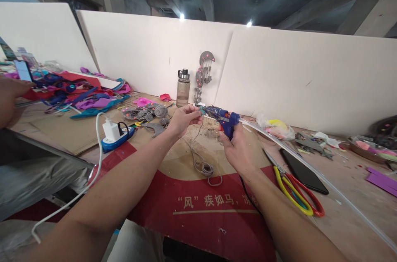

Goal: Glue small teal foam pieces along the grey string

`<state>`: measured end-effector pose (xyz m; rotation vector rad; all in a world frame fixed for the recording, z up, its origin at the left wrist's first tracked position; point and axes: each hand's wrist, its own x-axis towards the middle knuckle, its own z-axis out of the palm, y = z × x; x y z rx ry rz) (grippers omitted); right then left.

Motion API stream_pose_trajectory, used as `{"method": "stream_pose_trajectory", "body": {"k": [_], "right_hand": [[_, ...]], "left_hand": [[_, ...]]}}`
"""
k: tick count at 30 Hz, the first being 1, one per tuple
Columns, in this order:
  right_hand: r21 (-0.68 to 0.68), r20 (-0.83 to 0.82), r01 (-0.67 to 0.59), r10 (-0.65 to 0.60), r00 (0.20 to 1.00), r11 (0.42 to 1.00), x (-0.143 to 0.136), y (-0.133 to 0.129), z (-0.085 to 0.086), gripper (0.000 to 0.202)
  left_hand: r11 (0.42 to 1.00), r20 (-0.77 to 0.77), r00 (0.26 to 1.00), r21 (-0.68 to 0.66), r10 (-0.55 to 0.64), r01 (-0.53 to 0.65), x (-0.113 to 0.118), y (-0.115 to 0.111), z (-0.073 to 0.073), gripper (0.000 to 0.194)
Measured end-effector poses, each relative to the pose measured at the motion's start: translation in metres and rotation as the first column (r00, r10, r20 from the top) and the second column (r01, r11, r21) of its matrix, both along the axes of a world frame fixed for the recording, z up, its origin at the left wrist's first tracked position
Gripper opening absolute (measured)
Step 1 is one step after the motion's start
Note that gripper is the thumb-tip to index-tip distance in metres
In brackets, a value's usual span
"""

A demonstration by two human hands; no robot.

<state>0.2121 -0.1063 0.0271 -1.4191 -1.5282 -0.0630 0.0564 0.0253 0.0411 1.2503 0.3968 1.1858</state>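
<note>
My right hand (236, 146) is wrapped round the handle of a blue glue gun (228, 120), whose nozzle points left. A long clear glue stick (294, 154) runs out of its back towards the lower right. My left hand (187, 118) pinches a small teal piece (202, 110) right at the nozzle; whether the two touch cannot be made out. Grey cord (203, 167) hangs below my left fingers and lies in loose loops on the brown and red cardboard (211, 229).
Scissors (294, 191) and a black phone (304, 171) lie right. A blue power strip (118, 140), grey yarn pieces (155, 113) and colourful felt scraps (87, 92) lie left. Behind stand a bottle (183, 88) and a grey moon ornament (206, 60). Another person's hand (12, 96) shows far left.
</note>
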Motion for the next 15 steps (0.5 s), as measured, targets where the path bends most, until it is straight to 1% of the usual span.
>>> {"method": "stream_pose_trajectory", "body": {"k": [3, 8, 12, 15], "right_hand": [[-0.005, 0.004, -0.014, 0.014, 1.0, 1.0, -0.0005, -0.0001, -0.0006, 0.033], [0.008, -0.005, -0.002, 0.002, 1.0, 1.0, -0.0008, -0.0003, -0.0002, 0.035], [0.001, 0.007, -0.015, 0.015, 1.0, 1.0, -0.0005, -0.0003, -0.0002, 0.032], [-0.008, 0.002, 0.01, -0.01, 1.0, 1.0, -0.0004, -0.0008, 0.0004, 0.033]], "left_hand": [[1.0, 0.0, 1.0, -0.003, -0.002, 0.002, -0.0002, -0.0007, 0.0002, 0.038], [1.0, -0.003, 1.0, -0.004, 0.0, 0.0, -0.0006, -0.0016, 0.0012, 0.037], [1.0, 0.001, 1.0, -0.007, 0.001, -0.001, -0.0004, -0.0016, 0.0013, 0.036], [1.0, -0.004, 1.0, -0.008, 0.002, -0.002, -0.0002, -0.0016, 0.0013, 0.036]]}}
